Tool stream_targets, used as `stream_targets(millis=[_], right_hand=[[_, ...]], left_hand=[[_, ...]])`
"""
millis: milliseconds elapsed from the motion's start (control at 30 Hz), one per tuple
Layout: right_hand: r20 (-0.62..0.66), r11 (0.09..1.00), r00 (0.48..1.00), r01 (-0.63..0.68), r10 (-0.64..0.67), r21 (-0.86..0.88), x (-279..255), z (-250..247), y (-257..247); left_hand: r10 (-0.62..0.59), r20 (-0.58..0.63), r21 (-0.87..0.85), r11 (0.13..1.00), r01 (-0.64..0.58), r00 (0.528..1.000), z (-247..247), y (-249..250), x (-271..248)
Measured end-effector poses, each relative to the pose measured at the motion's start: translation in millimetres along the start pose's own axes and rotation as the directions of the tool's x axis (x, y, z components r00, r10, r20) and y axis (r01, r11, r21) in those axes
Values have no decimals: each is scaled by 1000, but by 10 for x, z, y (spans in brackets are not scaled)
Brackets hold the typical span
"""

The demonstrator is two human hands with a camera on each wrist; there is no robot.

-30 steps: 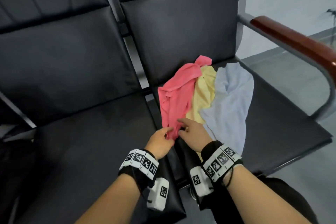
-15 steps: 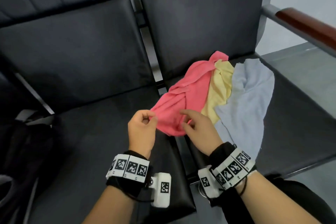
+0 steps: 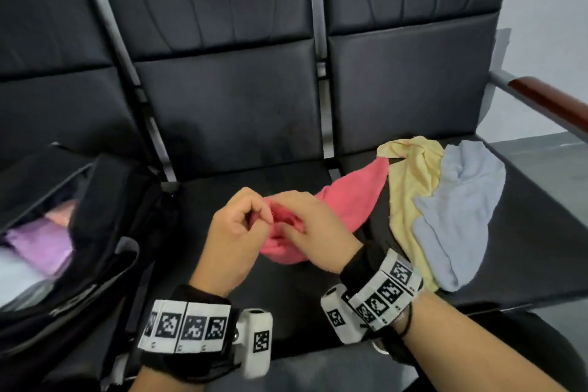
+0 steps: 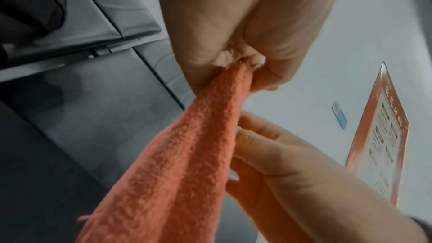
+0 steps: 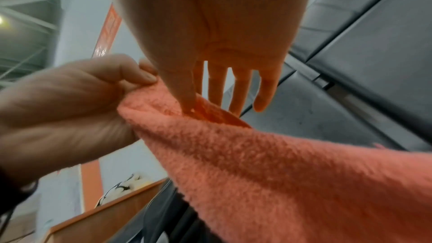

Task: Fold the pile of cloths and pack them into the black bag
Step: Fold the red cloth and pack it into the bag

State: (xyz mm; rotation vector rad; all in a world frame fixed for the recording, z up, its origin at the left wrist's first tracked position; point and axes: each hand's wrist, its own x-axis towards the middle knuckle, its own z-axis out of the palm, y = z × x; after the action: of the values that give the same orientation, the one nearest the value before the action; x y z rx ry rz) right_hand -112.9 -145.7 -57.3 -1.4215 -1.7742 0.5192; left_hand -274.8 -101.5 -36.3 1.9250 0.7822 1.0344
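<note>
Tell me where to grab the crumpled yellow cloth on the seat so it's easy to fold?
Probably best pinch the crumpled yellow terry cloth at its bare far end by the backrest, coming from above. The light blue cloth overlaps its right side and the pink cloth lies along its left, so those edges are crowded. Both hands are busy with the pink one now.

In front of me stands a row of black padded seats with a wooden armrest at its right end, against a pale wall.
</note>
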Motion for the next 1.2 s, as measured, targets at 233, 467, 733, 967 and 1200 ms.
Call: stream_targets(millis=[233, 467, 733, 967, 1200], right_hand=[[13, 1000, 1000, -10, 10, 11, 0, 605, -398], [-56, 987, 996, -80, 73, -138, 198, 821, -459], [-257, 970, 946, -226, 198, -84, 124, 383, -181], [-289, 953, 912, -246, 290, 180, 148, 287, -287], [93, 979, 994, -71, 54, 193, 141, 970, -754]], left_hand=[[29, 125, -14, 1000, -27, 992, -798, 41, -442], [2, -54, -16, 1000, -3, 999, -1461, -66, -631], [-172, -412, -64, 985, 159, 895, -1971, -491, -751], [-155, -442, 78, 975, 210, 883, -1928, -600, -686], [-81, -130, 107, 990, 95, 988, -1507, -205, -631]])
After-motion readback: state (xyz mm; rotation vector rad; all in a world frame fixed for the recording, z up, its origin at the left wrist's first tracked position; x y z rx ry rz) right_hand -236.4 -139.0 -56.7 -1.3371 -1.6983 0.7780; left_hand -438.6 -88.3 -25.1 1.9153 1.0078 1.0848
